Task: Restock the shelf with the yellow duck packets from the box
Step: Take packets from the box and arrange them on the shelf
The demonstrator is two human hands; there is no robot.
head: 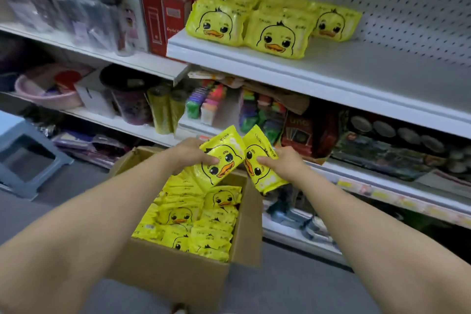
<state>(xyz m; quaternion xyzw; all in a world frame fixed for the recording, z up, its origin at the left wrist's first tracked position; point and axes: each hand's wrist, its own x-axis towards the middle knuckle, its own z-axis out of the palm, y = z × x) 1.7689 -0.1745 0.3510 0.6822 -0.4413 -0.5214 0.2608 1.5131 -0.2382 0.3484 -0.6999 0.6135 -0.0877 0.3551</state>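
— Over the far rim of the box [178, 270], two packets are up. Who has what?

— Left hand [193, 154] pinches one duck packet [219, 160]: thumb on the printed face, fingers behind. Right hand [283, 163] clamps a second packet [257, 160] the same way, thumb across the face. The two packets meet along their inner edges, both tilted.

— Rest of the stock?

— Boxed packets [198, 224] lie loose and overlapping, piled toward the far and right walls. Shelved packets [275, 35] lean in rows at the left end of the shelf [331, 69], close to its front edge, with room to their right.

— How will they handle?

— My read: light, soft pouches. The film is glossy, so probably slick, and the body gives under a thumb. Nothing looks fragile. One per hand is easy.

— Where to take hold?

— Flat faces, mid-body, thumb opposite fingers, as now. A grip on a sealed edge alone could let the pouch swing or slide out.

— Setting down?

— Likely too floppy to stand alone. I would lean each against the existing rows, base near the front edge.
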